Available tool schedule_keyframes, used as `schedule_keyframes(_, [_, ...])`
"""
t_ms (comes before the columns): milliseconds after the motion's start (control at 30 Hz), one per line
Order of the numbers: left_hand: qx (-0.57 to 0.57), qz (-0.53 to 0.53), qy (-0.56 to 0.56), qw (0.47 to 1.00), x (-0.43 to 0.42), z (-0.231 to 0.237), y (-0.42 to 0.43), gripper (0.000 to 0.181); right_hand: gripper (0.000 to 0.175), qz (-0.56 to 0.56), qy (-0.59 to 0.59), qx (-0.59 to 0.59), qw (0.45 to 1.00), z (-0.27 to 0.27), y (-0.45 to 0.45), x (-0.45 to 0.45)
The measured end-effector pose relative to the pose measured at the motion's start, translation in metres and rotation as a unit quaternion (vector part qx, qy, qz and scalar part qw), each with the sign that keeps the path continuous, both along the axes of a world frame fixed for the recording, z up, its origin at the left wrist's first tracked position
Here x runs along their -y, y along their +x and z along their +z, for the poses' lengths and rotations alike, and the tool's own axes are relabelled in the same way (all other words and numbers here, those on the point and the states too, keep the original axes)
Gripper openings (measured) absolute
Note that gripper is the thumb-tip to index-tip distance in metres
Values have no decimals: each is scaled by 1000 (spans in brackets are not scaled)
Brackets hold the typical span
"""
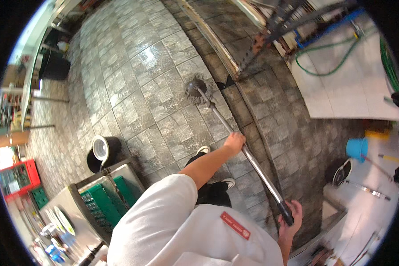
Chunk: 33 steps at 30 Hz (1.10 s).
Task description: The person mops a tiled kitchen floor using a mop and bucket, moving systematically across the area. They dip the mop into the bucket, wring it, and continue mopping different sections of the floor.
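A round mop head with grey strands rests on the patterned floor tiles, which look wet and shiny in places. Its metal mop handle runs diagonally down to the right. My left hand grips the shaft about midway. At the black end grip, my right hand is wrapped around the handle, with some fingers partly hidden behind it. Beside the mop head runs a darker sunken strip of floor.
Dark buckets stand at the left, near a metal frame holding green crates. A rusty metal stand rises at upper right. A green hose lies on a pale surface. A blue bucket stands farther right.
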<state>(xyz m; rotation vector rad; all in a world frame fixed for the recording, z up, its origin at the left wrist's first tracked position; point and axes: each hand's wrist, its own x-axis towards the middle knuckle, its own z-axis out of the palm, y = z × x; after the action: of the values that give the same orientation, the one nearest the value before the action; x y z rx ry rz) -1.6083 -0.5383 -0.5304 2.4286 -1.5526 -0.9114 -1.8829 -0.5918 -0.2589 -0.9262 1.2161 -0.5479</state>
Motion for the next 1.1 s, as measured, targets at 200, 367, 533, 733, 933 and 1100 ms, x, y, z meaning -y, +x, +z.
schedule_keyframes(200, [-9, 264, -245, 933, -84, 34, 98, 68, 35, 298, -74, -4, 952, -46, 183, 4])
schedule_keyframes(367, [-75, 426, -123, 893, -222, 44, 87, 61, 36, 373, -117, -17, 920, -157, 333, -31])
schedule_keyframes(533, [-142, 474, -3, 869, -308, 40, 30, 49, 57, 442, -7, -22, 897, -232, 447, -42])
schedule_keyframes(733, [-197, 423, -3, 884, -313, 42, -13, 44, 56, 477, 10, -5, 879, -222, 382, -64])
schedule_keyframes(933, [-179, 285, -38, 941, -230, 44, -28, 49, 55, 463, 43, -42, 884, -167, 183, -58])
schedule_keyframes(1100, [155, 96, -138, 973, -147, 25, -107, 53, 55, 426, 65, -77, 899, -99, -29, -79])
